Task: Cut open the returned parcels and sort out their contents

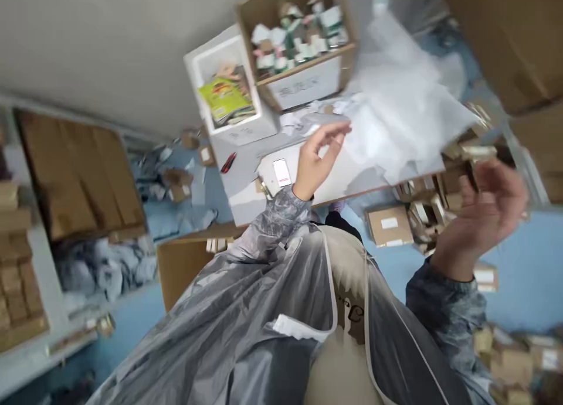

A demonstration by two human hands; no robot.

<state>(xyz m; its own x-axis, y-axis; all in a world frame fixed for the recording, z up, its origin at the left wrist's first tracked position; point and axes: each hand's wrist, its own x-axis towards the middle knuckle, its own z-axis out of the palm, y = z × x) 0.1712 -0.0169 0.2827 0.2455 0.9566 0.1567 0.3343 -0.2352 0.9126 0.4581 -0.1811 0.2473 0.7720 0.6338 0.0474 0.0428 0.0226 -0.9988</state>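
My left hand [317, 162] is over the white table, fingers stretched to the right and slightly bent, thumb a little apart. Nothing shows in it. Close to its fingertips lies a crumpled, translucent white packing sheet [391, 94], spread over the table's right part. A phone [281, 173] with a lit screen rests just left of my left wrist. Out to the right, past the table edge, my right hand [486, 208] is raised, blurred, with loosely curled fingers and nothing visible in it.
On the table [246, 185] stand a white foam box [246, 129] with colourful packets and a cardboard box [308, 82] full of small items. A red-black cutter [228, 162] lies at the left. Cardboard parcels [389, 224] cover parts of the blue floor. Shelving [48, 264] stands left.
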